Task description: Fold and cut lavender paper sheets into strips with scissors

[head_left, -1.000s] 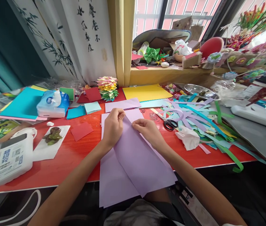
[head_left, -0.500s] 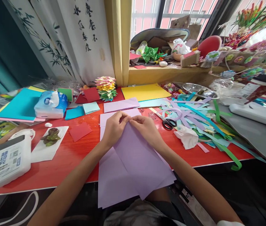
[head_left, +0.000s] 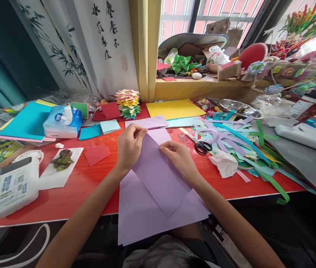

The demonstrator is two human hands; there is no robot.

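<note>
A lilac paper sheet (head_left: pixel 160 175) lies folded over on a stack of lilac sheets (head_left: pixel 138 216) at the near edge of the red table (head_left: pixel 71 190). My left hand (head_left: pixel 128 147) pinches the folded sheet's upper corner, fingers closed on it. My right hand (head_left: pixel 179 156) presses closed fingers on the sheet's right edge, just right of the corner. The stack overhangs the table edge toward my lap.
Black-handled scissors (head_left: pixel 201 146) and a crumpled tissue (head_left: pixel 223 163) lie right of my hands, beside several coloured paper strips (head_left: pixel 236 137). A red square (head_left: pixel 96 154), tissue pack (head_left: pixel 63 121), wipes pack (head_left: pixel 14 186) and teal sheets (head_left: pixel 28 123) sit left. Folded paper stack (head_left: pixel 128 103) and yellow sheet (head_left: pixel 173 109) lie behind.
The hands met at the folded corner, then separated. The left hand has drawn the corner farther up the table, and the folded flap now shows as a diamond over the stack.
</note>
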